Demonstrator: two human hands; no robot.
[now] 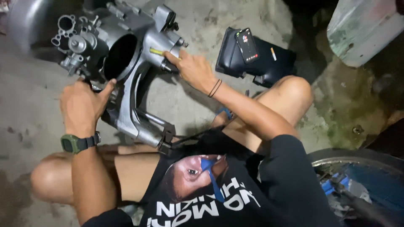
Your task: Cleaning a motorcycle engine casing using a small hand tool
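Observation:
A grey metal engine casing (139,63) with a large round opening lies on the concrete floor in front of my knees. My left hand (82,105), with a green watch on the wrist, grips the casing's lower left edge. My right hand (191,69) rests on the casing's upper right side, its fingers closed on a thin tool with a yellow handle (158,51) set against the metal. A cluster of ports and fittings (71,42) sticks out at the casing's far left.
A black plastic cover (261,63) lies on the floor beyond my right knee with a phone (247,45) and a cigarette (273,54) on it. A tyre and wheel rim (357,164) stand at the lower right. A pale green painted object (362,29) fills the top right.

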